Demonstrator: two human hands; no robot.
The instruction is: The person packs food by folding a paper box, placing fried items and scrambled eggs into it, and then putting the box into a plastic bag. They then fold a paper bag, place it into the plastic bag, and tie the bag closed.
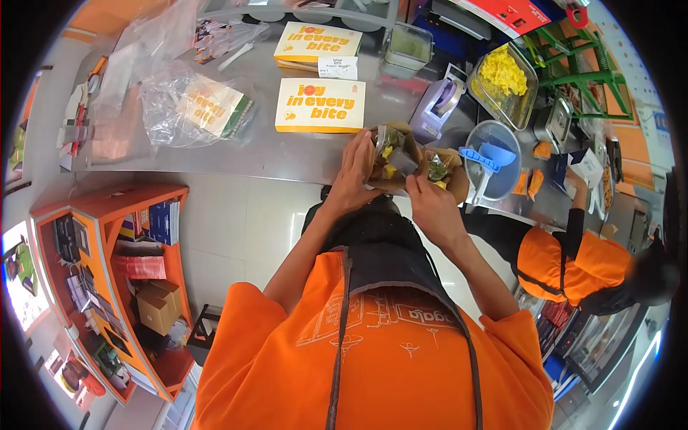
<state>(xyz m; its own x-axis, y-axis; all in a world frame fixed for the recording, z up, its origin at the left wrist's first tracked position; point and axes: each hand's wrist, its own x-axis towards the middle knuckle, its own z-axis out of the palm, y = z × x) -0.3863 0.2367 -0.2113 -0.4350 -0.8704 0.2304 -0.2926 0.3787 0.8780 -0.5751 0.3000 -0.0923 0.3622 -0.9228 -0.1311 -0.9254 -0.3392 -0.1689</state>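
My left hand (350, 173) is wrapped along the left wall of an open brown cardboard food box (379, 184), with the thumb at its near corner. Yellow food and a clear-wrapped green portion (389, 137) lie inside. My right hand (432, 206) is closed, its fingertips at the lower end of a small greyish translucent packet (404, 163) over the box's right side. Just to the right stands a second open brown box (457, 188) with green and yellow food in it. Both boxes are at the counter's near edge.
Closed printed boxes (320, 105) stand on the steel counter (251, 154), another in a plastic bag (208, 107). Rightward are a tape dispenser (436, 109), a tray of yellow food (504, 74) and a bowl with blue utensils (494, 159). A co-worker (566, 261) works at right.
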